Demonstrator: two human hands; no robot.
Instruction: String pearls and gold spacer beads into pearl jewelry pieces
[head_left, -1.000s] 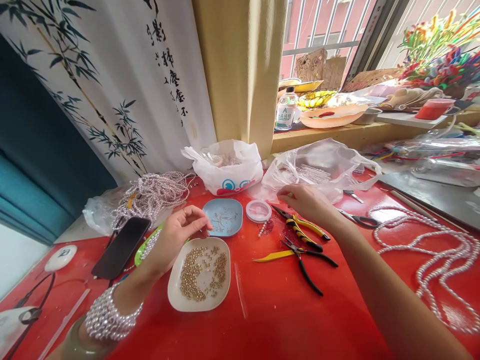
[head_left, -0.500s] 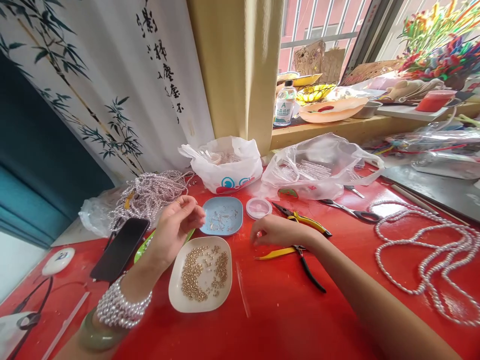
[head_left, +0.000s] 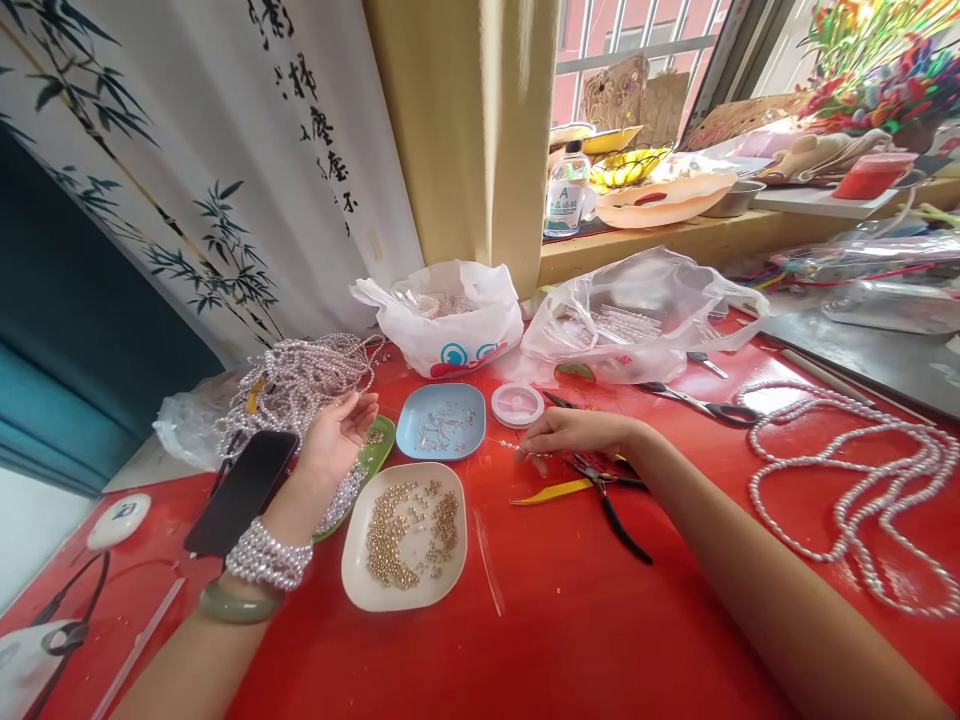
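My right hand (head_left: 566, 432) is closed over the red table, its fingertips pinching a short string of small pale beads (head_left: 508, 444) that sticks out to the left. Beneath it lie black-handled pliers (head_left: 611, 500) and a yellow-handled tool, partly covered. My left hand (head_left: 341, 432) hovers at the green tray (head_left: 384, 438), fingers loosely apart and nothing visible in them. That tray carries pale beads. In front stands a cream tray (head_left: 358, 585) of gold beads; behind it, a blue tray (head_left: 405, 425) holds small metal pieces. A round clear lidded box (head_left: 517, 405) sits near my right fingers.
A black phone (head_left: 241, 492) and a heap of bead strands (head_left: 307, 380) lie at left. White plastic bags (head_left: 450, 335) line the back. Scissors (head_left: 697, 403) and long bead strands (head_left: 847, 500) are at right. A clear strip (head_left: 489, 562) lies by the cream tray.
My left hand has drawn back left and opened, uncovering more of the green tray. My right hand has risen slightly, and the bead string now shows at its fingertips. The view has shifted slightly.
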